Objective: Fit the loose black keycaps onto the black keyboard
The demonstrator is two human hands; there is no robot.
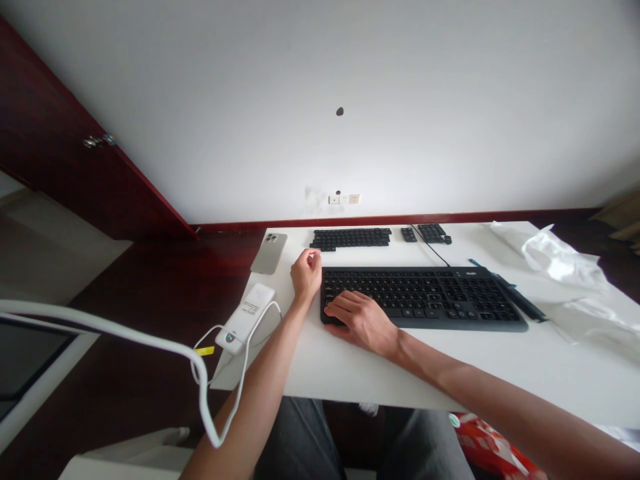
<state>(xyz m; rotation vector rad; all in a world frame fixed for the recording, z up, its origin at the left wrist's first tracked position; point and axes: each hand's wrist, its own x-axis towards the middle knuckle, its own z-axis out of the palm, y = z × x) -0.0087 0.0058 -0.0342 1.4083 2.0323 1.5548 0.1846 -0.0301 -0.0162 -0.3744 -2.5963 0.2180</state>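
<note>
A black keyboard [430, 320] lies across the white table in front of me. My right hand [364, 323] rests palm down over its lower left corner, the fingers stretched over the keys and the thumb by the front edge. Just past the keyboard's upper left corner is my left hand [307, 275], its fingers curled together; whatever they may hold is too small or hidden. Behind the keyboard sits a block of black keycaps [353, 238], laid out in rows close to my left fingertips. A small group of keycaps [409, 235] and a number-pad group [433, 233] lie further right.
Left of my hands are a phone [270, 255] and a white power bank [250, 313] with a white cable [150, 341] that loops over my left forearm. On the right lie a dark slim tool [523, 303] and crumpled clear plastic [555, 257]. A wall stands behind the table.
</note>
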